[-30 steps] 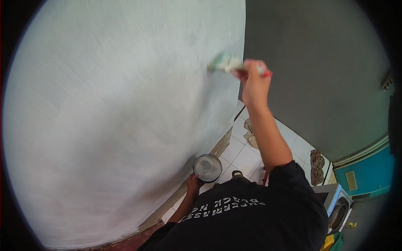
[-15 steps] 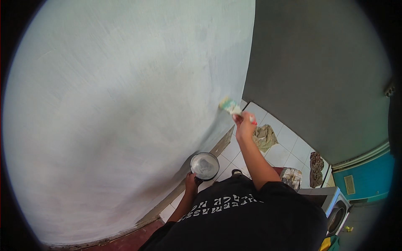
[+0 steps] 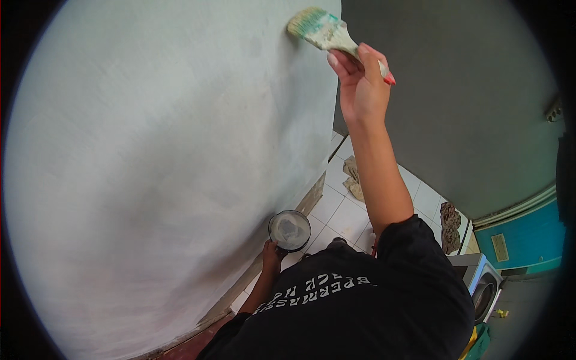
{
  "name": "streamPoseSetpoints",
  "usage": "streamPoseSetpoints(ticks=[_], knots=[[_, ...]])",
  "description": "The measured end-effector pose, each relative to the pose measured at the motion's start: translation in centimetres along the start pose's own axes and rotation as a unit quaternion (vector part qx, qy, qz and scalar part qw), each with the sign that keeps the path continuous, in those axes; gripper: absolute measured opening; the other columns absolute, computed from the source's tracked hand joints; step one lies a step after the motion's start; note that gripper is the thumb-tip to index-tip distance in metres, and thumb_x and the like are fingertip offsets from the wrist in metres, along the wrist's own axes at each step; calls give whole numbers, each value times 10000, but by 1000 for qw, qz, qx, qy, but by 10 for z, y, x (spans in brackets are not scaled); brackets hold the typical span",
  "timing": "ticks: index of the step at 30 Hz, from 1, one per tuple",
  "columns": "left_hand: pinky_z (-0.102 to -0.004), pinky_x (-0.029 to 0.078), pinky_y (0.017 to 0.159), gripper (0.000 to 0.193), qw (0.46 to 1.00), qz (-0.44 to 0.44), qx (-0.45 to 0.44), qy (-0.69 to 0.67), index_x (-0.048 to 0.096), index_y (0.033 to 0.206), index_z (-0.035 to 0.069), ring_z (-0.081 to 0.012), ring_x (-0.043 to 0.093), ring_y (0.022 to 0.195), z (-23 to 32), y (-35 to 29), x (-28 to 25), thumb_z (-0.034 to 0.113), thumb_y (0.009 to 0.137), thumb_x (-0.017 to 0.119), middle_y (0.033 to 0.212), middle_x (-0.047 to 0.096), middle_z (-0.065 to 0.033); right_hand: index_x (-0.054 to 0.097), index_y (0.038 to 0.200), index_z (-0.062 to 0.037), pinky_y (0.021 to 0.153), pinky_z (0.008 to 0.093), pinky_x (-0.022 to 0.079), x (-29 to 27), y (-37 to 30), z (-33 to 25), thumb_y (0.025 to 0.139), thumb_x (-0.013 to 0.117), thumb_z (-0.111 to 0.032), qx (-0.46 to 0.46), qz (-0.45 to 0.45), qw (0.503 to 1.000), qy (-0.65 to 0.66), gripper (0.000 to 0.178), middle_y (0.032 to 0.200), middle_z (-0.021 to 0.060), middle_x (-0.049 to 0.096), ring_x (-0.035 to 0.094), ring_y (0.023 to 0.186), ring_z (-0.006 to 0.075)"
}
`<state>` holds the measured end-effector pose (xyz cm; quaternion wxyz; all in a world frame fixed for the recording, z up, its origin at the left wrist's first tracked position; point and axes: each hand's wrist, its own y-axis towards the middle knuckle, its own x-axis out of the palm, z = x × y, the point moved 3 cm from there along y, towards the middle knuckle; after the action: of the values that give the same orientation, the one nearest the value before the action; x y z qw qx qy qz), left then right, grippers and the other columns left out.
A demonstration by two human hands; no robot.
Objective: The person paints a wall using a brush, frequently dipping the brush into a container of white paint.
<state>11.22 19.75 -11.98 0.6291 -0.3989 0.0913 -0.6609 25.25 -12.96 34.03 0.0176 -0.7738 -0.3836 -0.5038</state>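
Raised high, my right hand (image 3: 366, 84) is closed around the handle of a wide paintbrush (image 3: 327, 31). The brush has pale bristles smeared with white and green paint and a red handle end. Its bristle tips are at the whitish wall (image 3: 180, 150), close to the corner with a grey wall; I cannot tell how firmly they press. Low beside the wall, my left hand (image 3: 273, 253) grips a round, dark-rimmed pan (image 3: 289, 231) by its near edge. Whitish paint coats the inside of the pan, with a greyer patch in the middle.
White floor tiles (image 3: 336, 207) run along the wall's foot. A crumpled beige cloth (image 3: 353, 180) lies there, partly behind my right forearm. Farther right are a brown cloth (image 3: 450, 228), a front-loading washing machine (image 3: 485, 294) and a teal panel (image 3: 522, 246). A grey wall (image 3: 444, 90) stands on the right.
My right hand has risen with the paintbrush, from low near the wall's corner to much higher up. My left hand and the pan have barely shifted.
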Motion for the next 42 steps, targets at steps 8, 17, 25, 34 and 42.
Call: streamPoseSetpoints(ticks=[8,17,25,34,42], knots=[[-384,524,755,393,999,17,41,-2,444,1208,51,-251,614,921,6,-7,31,230,866,518,1085,566,-119,481,1083,-7,815,418,556,-159,-45,98,936,530,-137,174,98,978,66,202,1079,167,565,635,945,301],[-390,534,781,390,998,47,30,-2,462,1210,45,-258,629,932,-6,1,49,228,870,512,1126,566,-115,472,997,-47,611,373,582,-317,-104,175,888,554,-39,248,274,922,-114,136,880,157,613,653,698,264],[-399,531,782,378,998,41,46,-31,459,1219,64,-267,629,943,-12,6,75,227,882,512,1130,557,-117,510,923,-27,684,323,569,-202,-53,132,860,597,-28,208,144,952,-175,107,871,103,593,625,745,182],[-406,525,794,294,996,52,45,-62,454,1149,79,-254,614,927,-32,15,87,199,886,506,1074,547,-96,480,907,33,737,328,577,-31,74,20,851,590,-11,57,11,998,19,130,946,152,583,632,785,201],[-407,527,789,285,996,45,65,-48,445,1137,89,-253,614,924,-33,11,119,190,879,512,1060,546,-94,469,1006,11,739,362,586,-59,57,40,877,562,-19,122,-19,988,94,162,983,159,561,647,884,273]])
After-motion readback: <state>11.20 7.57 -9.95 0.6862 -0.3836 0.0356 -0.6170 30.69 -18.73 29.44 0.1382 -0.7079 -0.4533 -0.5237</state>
